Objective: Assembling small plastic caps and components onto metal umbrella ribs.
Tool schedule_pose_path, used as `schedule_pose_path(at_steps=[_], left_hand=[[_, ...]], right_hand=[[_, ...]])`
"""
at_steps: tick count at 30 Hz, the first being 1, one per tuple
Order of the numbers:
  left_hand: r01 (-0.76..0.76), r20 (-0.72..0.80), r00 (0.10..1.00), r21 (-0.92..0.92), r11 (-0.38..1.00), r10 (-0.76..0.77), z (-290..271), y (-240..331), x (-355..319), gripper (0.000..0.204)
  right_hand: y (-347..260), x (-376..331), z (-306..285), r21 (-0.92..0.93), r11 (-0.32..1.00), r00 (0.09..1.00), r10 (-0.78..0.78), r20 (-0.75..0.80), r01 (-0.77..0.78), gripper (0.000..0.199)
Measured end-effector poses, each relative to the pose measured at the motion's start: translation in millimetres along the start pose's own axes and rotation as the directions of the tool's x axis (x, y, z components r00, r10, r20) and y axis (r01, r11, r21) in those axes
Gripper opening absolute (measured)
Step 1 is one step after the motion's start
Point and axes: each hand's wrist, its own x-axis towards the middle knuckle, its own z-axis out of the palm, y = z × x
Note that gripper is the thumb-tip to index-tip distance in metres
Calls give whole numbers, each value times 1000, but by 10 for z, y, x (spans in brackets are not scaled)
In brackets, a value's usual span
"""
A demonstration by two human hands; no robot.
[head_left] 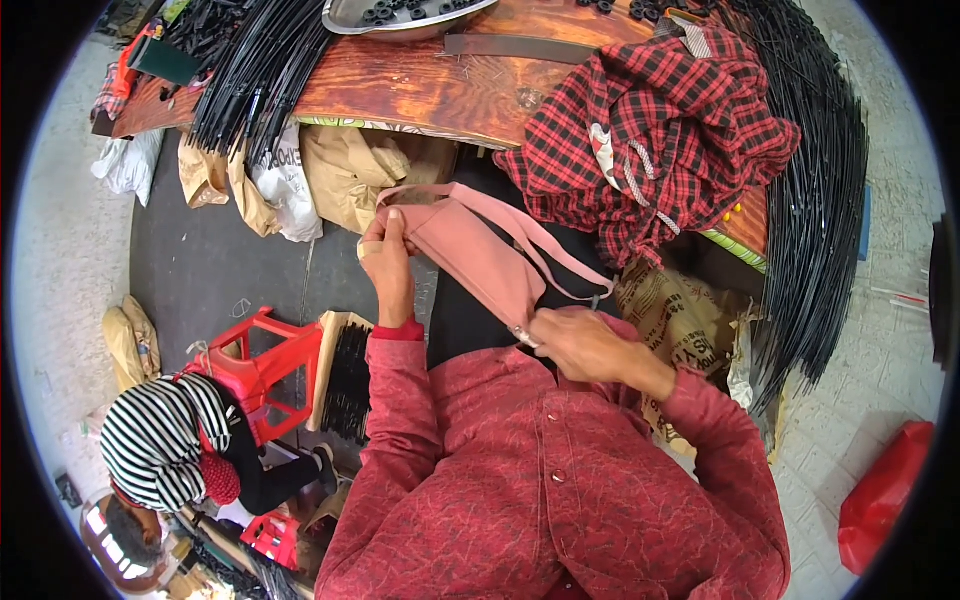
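You stood in what looked like a small workshop: the scuffed wooden table (400, 85) on the far side carried bundles of thin black rods (815, 200) left and right, plus a metal bowl (412, 31) of small black parts (380, 15). At near left, a co-worker (165, 435) bent beside a red stool (238, 375).

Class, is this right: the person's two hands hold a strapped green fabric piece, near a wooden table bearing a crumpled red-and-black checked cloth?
One colour is wrong: the head view shows the left hand and right hand holding a strapped pink fabric piece, not green.
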Motion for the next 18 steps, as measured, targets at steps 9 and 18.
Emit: schedule_pose_path(at_steps=[9,18], left_hand=[[147,24,989,-63,987,-146,144,79,-330,17],[81,254,955,276,958,-154,5,-95,-564,59]], right_hand=[[77,-94,-323,212,970,993,118,16,-119,18],[-51,401,367,-135,925,925,328,-193,-356,109]])
